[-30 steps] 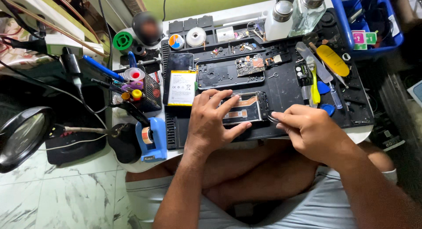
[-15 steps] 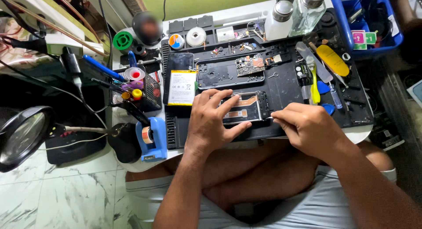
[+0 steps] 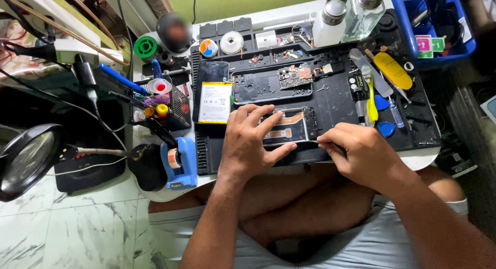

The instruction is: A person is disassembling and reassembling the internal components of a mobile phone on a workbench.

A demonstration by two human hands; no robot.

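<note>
An opened phone body [image 3: 292, 125] lies on a black work mat [image 3: 338, 101], copper-coloured parts showing inside. My left hand [image 3: 248, 141] presses flat on its left half and holds it down. My right hand [image 3: 357, 152] sits at the phone's right edge, fingers pinched on a thin metal tool whose tip touches the frame. Behind the phone lie a dark back frame with a circuit board [image 3: 272, 84] and a white phone battery [image 3: 215, 101].
Yellow and blue pry tools [image 3: 383, 79] lie on the mat's right. Two bottles [image 3: 352, 11] stand at the back, a blue bin [image 3: 439, 22] at far right. A blue tape dispenser [image 3: 179, 162], a tool holder [image 3: 157, 99] and a magnifier lamp [image 3: 26, 158] stand left.
My right hand has shifted slightly along the phone's right edge. My left hand stays pressed on the phone.
</note>
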